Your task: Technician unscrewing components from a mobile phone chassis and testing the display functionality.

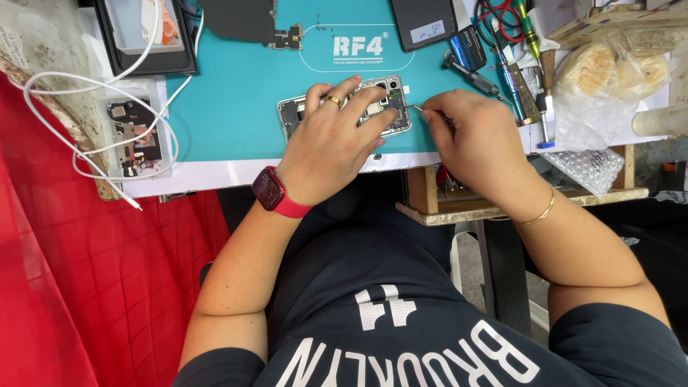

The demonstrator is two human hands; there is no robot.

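Looking down from the head cam: my left hand (333, 143) lies flat over the opened phone (345, 107) in the middle of the teal mat (236, 100), fingers spread, pinning it down, not wrapped around anything. My right hand (469, 136) is pinched narrow on the tweezers (417, 109), tips right at the phone's right edge near the camera end. Progress-wise, I'd say the back is already off and the board is exposed. Loose parts sit in the white tray (136, 136), with a dark cover (236, 20) up top. Looks mid-job, nothing closed up yet.
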